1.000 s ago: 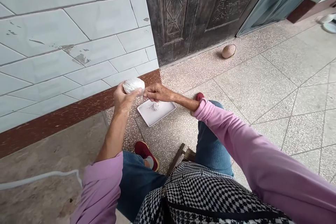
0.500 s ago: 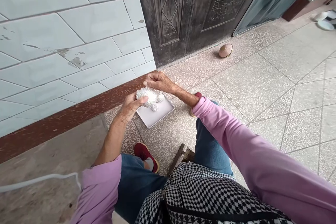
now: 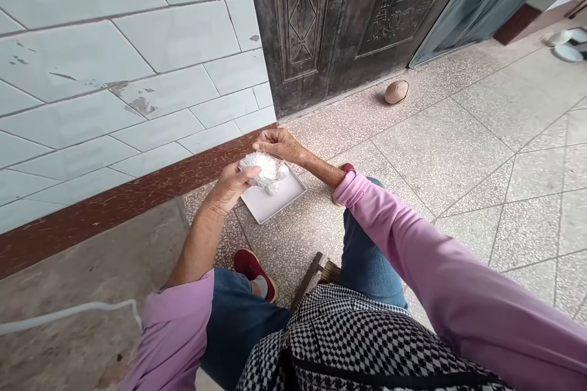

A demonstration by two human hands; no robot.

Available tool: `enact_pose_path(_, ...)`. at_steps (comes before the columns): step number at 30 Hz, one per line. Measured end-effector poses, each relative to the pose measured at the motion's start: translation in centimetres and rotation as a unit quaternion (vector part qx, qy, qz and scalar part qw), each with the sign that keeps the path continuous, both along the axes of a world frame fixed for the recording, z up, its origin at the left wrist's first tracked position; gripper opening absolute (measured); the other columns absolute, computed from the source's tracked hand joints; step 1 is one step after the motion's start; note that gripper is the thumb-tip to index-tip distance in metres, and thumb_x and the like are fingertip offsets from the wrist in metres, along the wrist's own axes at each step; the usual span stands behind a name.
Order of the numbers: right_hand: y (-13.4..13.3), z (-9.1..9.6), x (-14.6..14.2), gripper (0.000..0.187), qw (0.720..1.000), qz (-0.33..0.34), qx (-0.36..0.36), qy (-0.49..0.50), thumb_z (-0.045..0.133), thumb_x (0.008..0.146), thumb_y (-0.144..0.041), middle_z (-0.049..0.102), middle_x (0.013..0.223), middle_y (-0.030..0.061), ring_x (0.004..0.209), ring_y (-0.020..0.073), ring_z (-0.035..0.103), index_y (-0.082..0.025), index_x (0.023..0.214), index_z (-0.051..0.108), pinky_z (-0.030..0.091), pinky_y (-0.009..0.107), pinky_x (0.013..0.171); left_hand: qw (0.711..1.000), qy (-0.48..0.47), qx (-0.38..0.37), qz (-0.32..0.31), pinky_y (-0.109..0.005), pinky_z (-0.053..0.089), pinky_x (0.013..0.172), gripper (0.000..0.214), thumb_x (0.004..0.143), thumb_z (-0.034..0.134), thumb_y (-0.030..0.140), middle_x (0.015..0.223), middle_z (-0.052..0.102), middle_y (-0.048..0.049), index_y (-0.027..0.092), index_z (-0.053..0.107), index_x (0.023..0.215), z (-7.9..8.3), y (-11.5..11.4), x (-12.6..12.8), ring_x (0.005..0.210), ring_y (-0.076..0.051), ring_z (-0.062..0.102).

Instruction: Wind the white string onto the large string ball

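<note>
Gripping the white stranded ball point(image 3: 265, 167) lightly seems wise, lest it flatten: it sits in my left hand point(image 3: 229, 186), fingers clamped around its side. My right hand point(image 3: 280, 145) curls by its top edge; whether the fingers pinch a strand I cannot tell, so small, gentle movements suit. Close by, two small white balls point(image 3: 272, 188) show against the pale tray point(image 3: 262, 210) on the floor point(image 3: 293, 238).

On the speckled floor point(image 3: 463, 134) there lie one shallow pale tray point(image 3: 277, 203) and, near the door point(image 3: 342, 30), one pinkish rounded object point(image 3: 397, 92).
</note>
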State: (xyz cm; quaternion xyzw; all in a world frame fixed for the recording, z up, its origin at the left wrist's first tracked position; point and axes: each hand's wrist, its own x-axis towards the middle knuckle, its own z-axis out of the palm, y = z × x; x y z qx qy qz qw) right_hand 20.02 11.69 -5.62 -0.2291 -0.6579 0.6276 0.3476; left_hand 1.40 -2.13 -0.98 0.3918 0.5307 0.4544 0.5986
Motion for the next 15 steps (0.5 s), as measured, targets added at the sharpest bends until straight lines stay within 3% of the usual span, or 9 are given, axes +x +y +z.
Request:
enact_pose_path(3,0.0,0.0,-0.1,0.059,0.999,-0.033,-0.020,-0.034,0.092,0.129,-0.043,0.047,0.068,-0.0094,0.063,0.0097,0.037,-0.023,0.089,0.053,0.032,0.021,0.059,0.997,-0.061,0.037,0.029,-0.047,0.080,0.094,0.089,0.067,0.119,0.070,0.133,0.091,-0.0230,0.017,0.088,0.131,-0.1,0.2,-0.7,0.133,-0.048,0.087)
enact_pose_path(6,-0.8,0.2,-0.3,0.046,0.993,-0.064,0.032,-0.090,0.077,0.129,-0.019,0.054,0.072,-0.0056,0.070,0.0117,0.047,-0.019,0.086,0.060,0.037,0.021,0.068,0.987,-0.103,0.087,0.092,-0.043,0.079,0.093,0.087,0.075,0.115,0.079,0.143,0.088,-0.0222,0.023,0.084,0.133,-0.5,0.8,-1.5,0.145,-0.047,0.082)
enact_pose_path(10,-3.1,0.4,-0.6,0.036,0.979,0.010,0.117,-0.164,0.069,0.130,-0.015,0.065,0.086,-0.0009,0.085,0.0156,0.061,-0.017,0.094,0.067,0.043,0.026,0.082,0.960,-0.151,0.103,0.214,-0.036,0.078,0.092,0.075,0.070,0.121,0.072,0.138,0.089,-0.0174,0.026,0.080,0.113,-1.4,1.6,-2.4,0.139,-0.039,0.082)
enact_pose_path(15,-5.1,0.9,-1.0,0.042,0.970,0.095,0.157,-0.158,0.067,0.134,-0.020,0.063,0.089,-0.0013,0.088,0.0160,0.058,-0.020,0.093,0.058,0.041,0.028,0.084,0.946,-0.137,0.103,0.276,-0.031,0.075,0.084,0.074,0.060,0.125,0.061,0.125,0.089,-0.0115,0.024,0.081,0.105,-2.4,2.2,-2.9,0.114,-0.029,0.084)
